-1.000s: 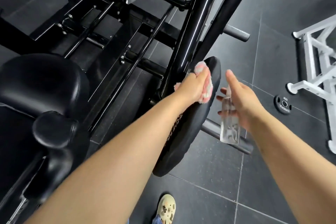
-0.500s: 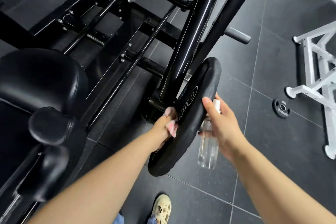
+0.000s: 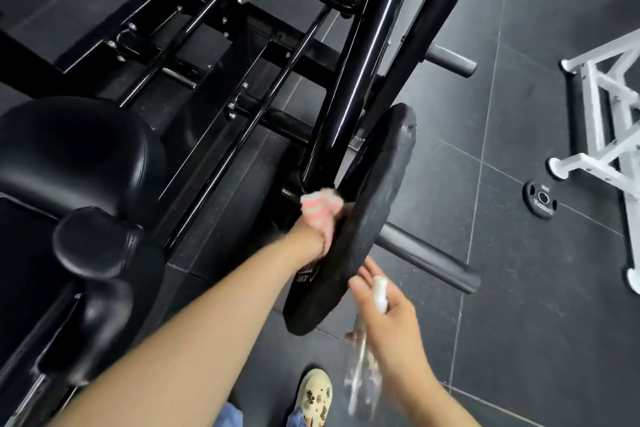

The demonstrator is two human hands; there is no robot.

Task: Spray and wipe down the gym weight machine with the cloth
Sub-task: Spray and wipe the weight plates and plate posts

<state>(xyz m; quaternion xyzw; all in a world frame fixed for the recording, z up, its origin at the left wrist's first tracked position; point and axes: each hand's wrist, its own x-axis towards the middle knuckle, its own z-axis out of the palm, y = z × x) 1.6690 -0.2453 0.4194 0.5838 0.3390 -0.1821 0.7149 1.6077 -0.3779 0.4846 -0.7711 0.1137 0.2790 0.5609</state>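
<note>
Your left hand (image 3: 313, 236) grips the pink cloth (image 3: 320, 210) against the weight plate (image 3: 367, 218); press firmly along its rim while your right hand (image 3: 388, 319) holds the spray bottle (image 3: 363, 374) clear.

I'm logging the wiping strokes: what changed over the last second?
The left hand slid the cloth from the weight plate's top rim down its face. The right hand drew the spray bottle down and back. Both grips and the plate stayed.
</note>
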